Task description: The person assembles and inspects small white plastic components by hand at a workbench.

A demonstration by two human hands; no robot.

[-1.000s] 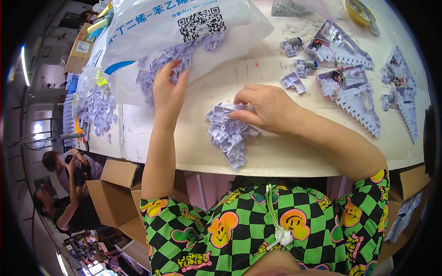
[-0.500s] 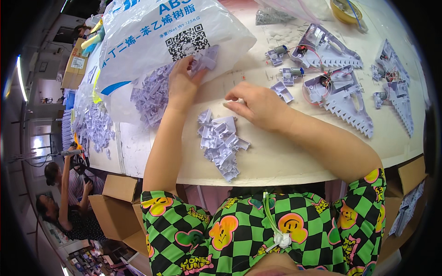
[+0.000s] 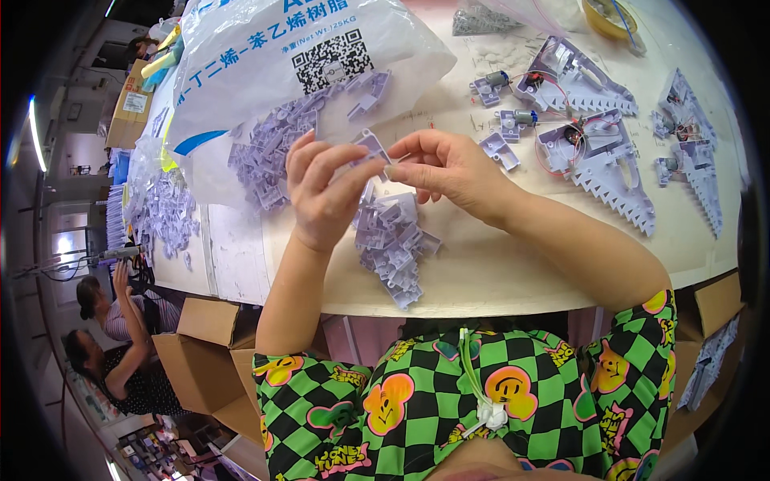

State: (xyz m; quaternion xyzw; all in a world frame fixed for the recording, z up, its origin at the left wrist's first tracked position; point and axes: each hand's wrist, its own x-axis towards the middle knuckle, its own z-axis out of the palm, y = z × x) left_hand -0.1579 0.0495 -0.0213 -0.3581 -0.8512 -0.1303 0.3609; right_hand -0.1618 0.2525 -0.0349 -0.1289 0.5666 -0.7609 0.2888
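Above the pile (image 3: 393,244) on the tabletop (image 3: 497,276), holding a plastic piece (image 3: 374,144) in the left hand (image 3: 321,188) — just brought from beside the bag (image 3: 241,72) to the right hand (image 3: 455,172), cannot tell if gripping too — so now within reach of both

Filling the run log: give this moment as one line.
left hand: holds lilac part | right hand: at its end | nearby: parts pile, plastic bag
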